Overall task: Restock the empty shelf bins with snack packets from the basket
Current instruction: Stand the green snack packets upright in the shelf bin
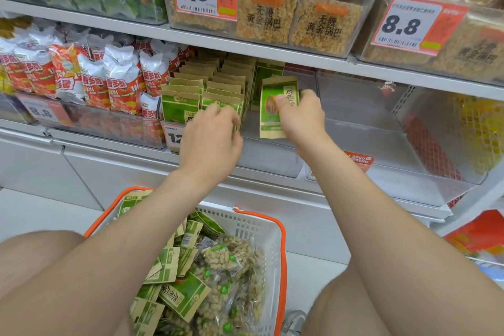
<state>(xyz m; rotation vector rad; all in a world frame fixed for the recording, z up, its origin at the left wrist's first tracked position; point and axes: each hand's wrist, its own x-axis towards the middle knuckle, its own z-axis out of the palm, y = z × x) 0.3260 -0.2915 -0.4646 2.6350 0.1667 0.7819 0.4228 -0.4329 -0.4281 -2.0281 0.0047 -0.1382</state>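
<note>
My right hand (301,114) pinches an upright green-and-tan snack packet (270,114) over the open gap of a clear shelf bin (270,161). My left hand (212,136) has its fingers curled on the front packets of two rows of the same green packets (207,84) standing in that bin's left part. Below, a white basket with orange handles (267,229) holds several green-and-tan packets and clear bags of nuts (218,262).
An empty clear bin (381,128) sits to the right of my hands. Red-and-white snack bags (90,82) fill the bin to the left. The shelf above carries boxes of rice crackers (297,19) with 8.8 price tags. My knees flank the basket.
</note>
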